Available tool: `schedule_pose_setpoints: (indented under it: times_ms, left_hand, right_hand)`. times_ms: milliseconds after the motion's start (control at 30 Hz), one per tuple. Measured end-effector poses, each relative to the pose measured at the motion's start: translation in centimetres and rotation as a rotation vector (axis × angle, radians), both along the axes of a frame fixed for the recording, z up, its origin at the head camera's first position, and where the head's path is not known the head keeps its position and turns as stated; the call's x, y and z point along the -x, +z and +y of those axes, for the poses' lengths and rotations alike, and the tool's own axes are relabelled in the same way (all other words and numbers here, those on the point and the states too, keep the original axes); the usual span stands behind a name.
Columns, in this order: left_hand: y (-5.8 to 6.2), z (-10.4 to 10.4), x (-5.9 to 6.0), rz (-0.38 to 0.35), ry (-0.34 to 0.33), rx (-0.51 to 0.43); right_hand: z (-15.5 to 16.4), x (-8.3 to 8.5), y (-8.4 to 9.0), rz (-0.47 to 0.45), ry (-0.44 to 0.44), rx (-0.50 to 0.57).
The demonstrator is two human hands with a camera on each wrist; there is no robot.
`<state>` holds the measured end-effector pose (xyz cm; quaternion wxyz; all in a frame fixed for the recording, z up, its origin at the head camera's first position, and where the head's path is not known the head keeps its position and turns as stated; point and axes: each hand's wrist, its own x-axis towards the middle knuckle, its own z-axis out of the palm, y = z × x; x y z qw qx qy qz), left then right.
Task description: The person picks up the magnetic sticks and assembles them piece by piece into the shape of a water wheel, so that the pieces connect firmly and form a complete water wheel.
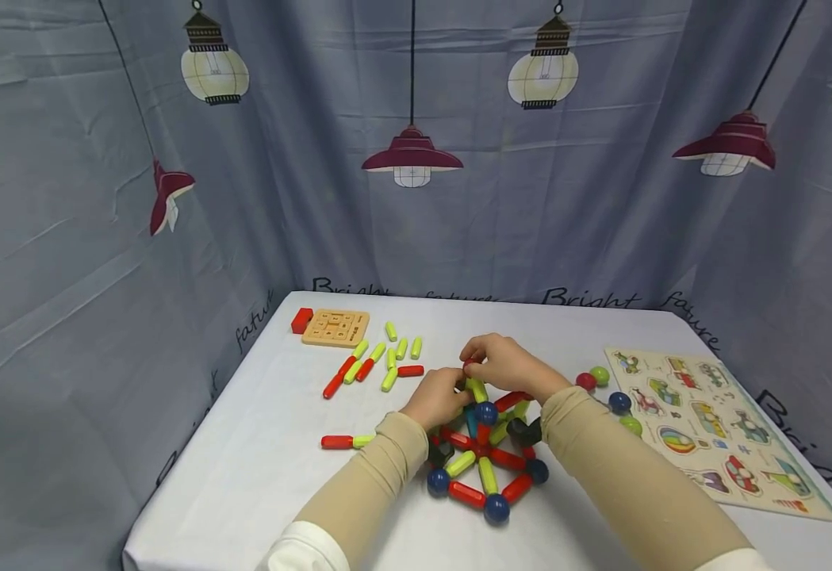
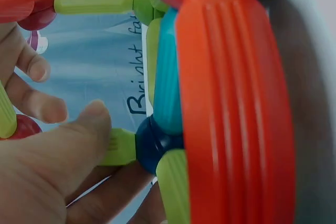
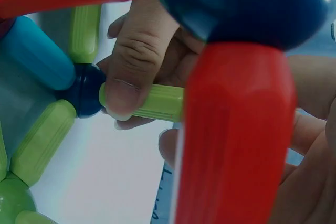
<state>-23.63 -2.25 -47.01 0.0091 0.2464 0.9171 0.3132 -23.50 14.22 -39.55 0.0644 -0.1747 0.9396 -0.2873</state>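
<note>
A frame of magnetic rods and balls (image 1: 467,495) stands in front of me, with red, lime and teal rods and dark blue balls at its corners. My left hand (image 1: 433,396) pinches a lime rod (image 3: 163,102) between thumb and fingers. That rod joins a dark blue ball (image 2: 152,142), from which a teal rod (image 2: 168,77) also runs. At the top of the frame, my right hand (image 1: 508,365) holds a red ball (image 1: 469,366) at its fingertips, close beside my left hand. Near red rods hide parts of both hands in the wrist views.
Loose lime and red rods (image 1: 333,386) lie to the left on the white table (image 1: 258,476). Behind them are a wooden number board (image 1: 335,327) and a red block (image 1: 302,320). Several balls (image 1: 619,403) sit at right beside a picture puzzle board (image 1: 680,468).
</note>
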Motion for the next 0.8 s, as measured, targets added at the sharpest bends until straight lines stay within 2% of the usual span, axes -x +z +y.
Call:
schedule_pose_setpoints:
  times_ms: [100,200,300,367,433,500,567,700,800]
  left_hand:
    - [-0.3,-0.1,0.0,-0.01,0.003,-0.006]
    - [-0.3,-0.6,-0.3,-0.038,0.008,-0.016]
    - [0.1,-2.2,-1.5,-0.074,0.044,-0.02]
    - [0.4,-3.8,-2.6,-0.072,0.087,0.009]
    - [0.4,-5.5,-3.7,-0.065,0.114,0.041]
    - [0.3,-6.9,-4.4,-0.055,0.127,0.066]
    - [0.2,-8.1,-4.6,-0.039,0.136,0.068]
    - [0.8,-9.4,-3.8,-0.005,0.211,0.069]
    - [1.4,-9.5,-2.9,-0.019,0.259,0.159]
  right_hand:
    - [0.0,0.0,0.0,-0.025,0.009,-0.004]
    - [0.6,-0.2,0.2,-0.008,0.011,0.03]
    - [2.5,-1.0,0.6,0.03,-0.03,0.127]
    - [4.5,-1.9,0.7,0.049,-0.092,0.21]
    - [6.9,-3.1,0.3,0.031,-0.138,0.277]
    - [9.1,-4.3,-0.9,-0.027,-0.144,0.302]
    - [10.7,-5.4,-2.7,-0.127,-0.089,0.299]
    - [11.9,-6.7,-7.0,-0.263,0.108,0.309]
    - [11.7,-7.2,-9.5,-0.288,0.188,0.364]
